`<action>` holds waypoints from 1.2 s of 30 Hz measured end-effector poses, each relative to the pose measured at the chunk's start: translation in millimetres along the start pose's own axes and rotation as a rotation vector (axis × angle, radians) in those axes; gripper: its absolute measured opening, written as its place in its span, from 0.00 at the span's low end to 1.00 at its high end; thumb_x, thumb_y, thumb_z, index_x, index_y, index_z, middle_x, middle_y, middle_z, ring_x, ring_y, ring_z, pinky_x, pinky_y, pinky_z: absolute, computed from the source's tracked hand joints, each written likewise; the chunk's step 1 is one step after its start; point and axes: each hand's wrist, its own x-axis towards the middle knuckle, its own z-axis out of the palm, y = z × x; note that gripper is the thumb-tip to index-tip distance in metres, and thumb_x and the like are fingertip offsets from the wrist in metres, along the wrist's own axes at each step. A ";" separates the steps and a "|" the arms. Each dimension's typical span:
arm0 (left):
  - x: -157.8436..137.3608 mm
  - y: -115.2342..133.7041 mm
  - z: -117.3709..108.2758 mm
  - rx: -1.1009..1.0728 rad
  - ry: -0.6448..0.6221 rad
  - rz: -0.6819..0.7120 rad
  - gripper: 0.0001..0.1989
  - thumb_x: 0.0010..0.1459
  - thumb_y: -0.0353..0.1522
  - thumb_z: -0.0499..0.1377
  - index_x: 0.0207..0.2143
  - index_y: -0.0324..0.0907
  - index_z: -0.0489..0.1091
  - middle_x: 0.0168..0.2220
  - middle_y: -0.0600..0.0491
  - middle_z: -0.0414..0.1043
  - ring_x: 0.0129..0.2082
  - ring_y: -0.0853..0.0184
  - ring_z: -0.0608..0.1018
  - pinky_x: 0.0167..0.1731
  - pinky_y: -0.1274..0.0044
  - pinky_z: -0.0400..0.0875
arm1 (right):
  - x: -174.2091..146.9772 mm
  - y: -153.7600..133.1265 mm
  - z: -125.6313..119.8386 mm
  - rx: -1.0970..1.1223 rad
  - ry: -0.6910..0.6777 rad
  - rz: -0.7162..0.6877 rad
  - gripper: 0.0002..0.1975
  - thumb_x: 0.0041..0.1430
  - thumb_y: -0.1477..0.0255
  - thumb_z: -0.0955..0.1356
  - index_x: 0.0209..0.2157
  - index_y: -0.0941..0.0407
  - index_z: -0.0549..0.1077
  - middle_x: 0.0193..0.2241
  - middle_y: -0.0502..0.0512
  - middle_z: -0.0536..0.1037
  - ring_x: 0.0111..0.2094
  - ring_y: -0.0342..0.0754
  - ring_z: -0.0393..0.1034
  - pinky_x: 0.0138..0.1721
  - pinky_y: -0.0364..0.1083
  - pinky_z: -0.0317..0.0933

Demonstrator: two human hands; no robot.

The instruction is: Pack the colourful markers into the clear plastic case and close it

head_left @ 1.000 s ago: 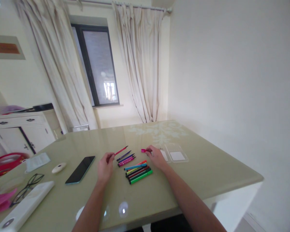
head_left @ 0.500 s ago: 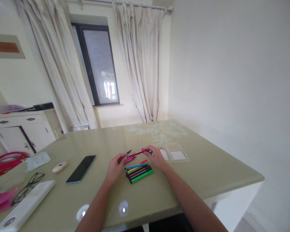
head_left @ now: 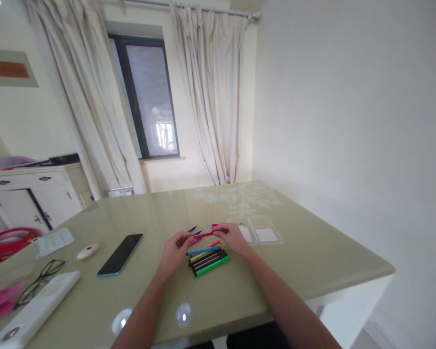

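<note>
A red felt-tip pen spans the gap between my hands, held level above the table. My left hand is closed in a pinch on its left end. The fingertips of my right hand are closed on its right end; whether they grip a cap or the barrel is too small to tell. A bit of pink shows just behind my right fingers. Below my hands lies a row of several pens, among them a blue pen and a green pen. Dark-tipped pens lie behind my left fingertips.
A clear plastic case with white inserts lies open beyond my right hand. To the left on the table are a phone, a round white object, eyeglasses, a long white device and a face mask.
My hands have drawn slightly closer together along the red pen. The dark gap near its right end no longer shows, and the pink piece now sits behind my right fingers.
</note>
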 end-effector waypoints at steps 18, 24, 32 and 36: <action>1.3 -12.5 -14.9 0.264 -0.011 0.007 0.15 0.57 0.42 0.57 0.33 0.44 0.79 0.34 0.49 0.81 0.34 0.59 0.78 0.39 0.69 0.71 | 2.7 17.3 6.9 -0.890 -0.112 -0.105 0.18 0.66 0.78 0.61 0.52 0.51 0.75 0.47 0.58 0.80 0.50 0.54 0.66 0.51 0.52 0.51; 1.0 -24.8 -19.5 0.456 -0.048 0.000 0.12 0.54 0.40 0.60 0.31 0.43 0.79 0.33 0.49 0.77 0.34 0.59 0.77 0.39 0.70 0.69 | 3.5 16.8 8.4 -0.931 -0.076 -0.110 0.12 0.69 0.71 0.62 0.41 0.53 0.78 0.43 0.59 0.80 0.48 0.54 0.66 0.49 0.51 0.52; 1.5 -25.9 -23.8 0.538 0.028 -0.031 0.15 0.61 0.39 0.54 0.35 0.42 0.77 0.36 0.47 0.76 0.35 0.60 0.77 0.40 0.71 0.68 | 7.1 11.1 11.3 -0.886 -0.101 -0.069 0.08 0.67 0.74 0.65 0.39 0.54 0.76 0.40 0.58 0.81 0.45 0.54 0.70 0.48 0.51 0.52; 0.7 -30.2 -28.5 0.617 0.024 -0.101 0.13 0.59 0.37 0.55 0.35 0.43 0.78 0.38 0.47 0.76 0.39 0.59 0.78 0.42 0.71 0.69 | 4.6 9.6 9.4 -0.742 -0.036 -0.092 0.06 0.66 0.75 0.66 0.40 0.54 0.76 0.41 0.56 0.80 0.46 0.53 0.69 0.48 0.50 0.54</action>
